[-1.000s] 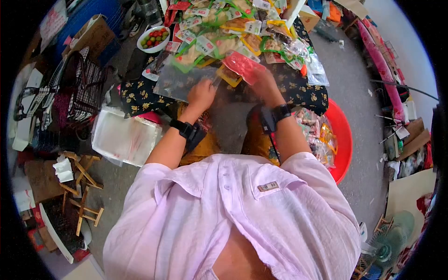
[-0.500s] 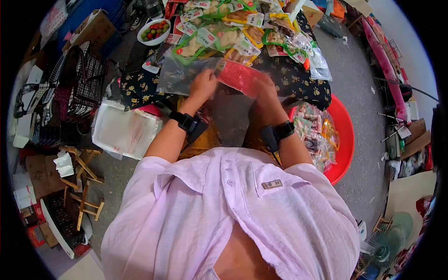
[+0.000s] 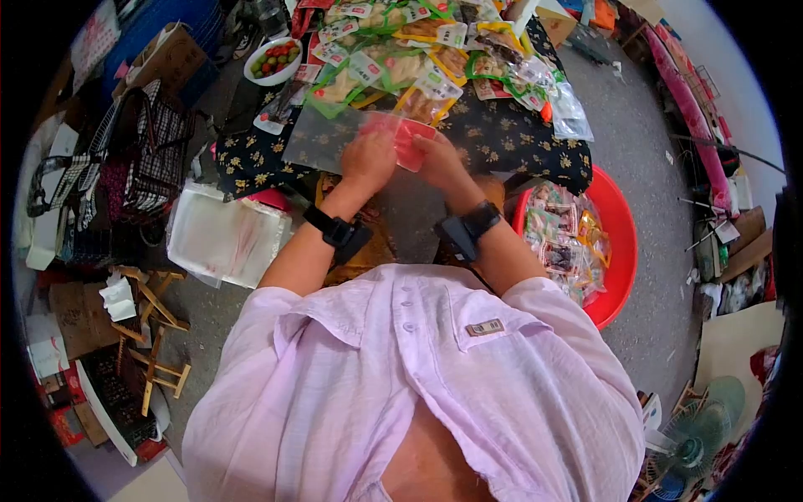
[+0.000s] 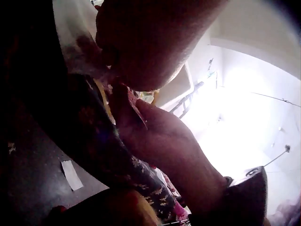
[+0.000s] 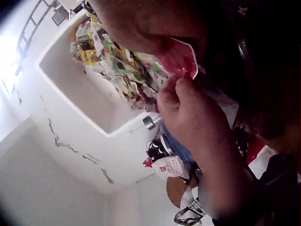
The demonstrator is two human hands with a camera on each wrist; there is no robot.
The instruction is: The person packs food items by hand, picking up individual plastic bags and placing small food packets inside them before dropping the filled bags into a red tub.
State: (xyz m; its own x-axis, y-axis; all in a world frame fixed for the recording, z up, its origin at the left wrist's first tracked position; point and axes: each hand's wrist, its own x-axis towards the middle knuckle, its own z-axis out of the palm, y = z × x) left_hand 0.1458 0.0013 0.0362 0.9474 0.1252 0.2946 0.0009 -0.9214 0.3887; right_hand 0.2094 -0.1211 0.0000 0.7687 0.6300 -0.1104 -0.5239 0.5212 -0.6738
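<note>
I see both hands at the near edge of the dark floral cloth: my left hand and right hand each pinch the flat red plastic packet between them. Just left lies a clear plastic bag; beyond sits a heap of green-edged snack packets.

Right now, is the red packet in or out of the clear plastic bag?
Partly in. In the head view one end of the red packet lies under the clear plastic bag, the other sticks out between both hands.
</note>
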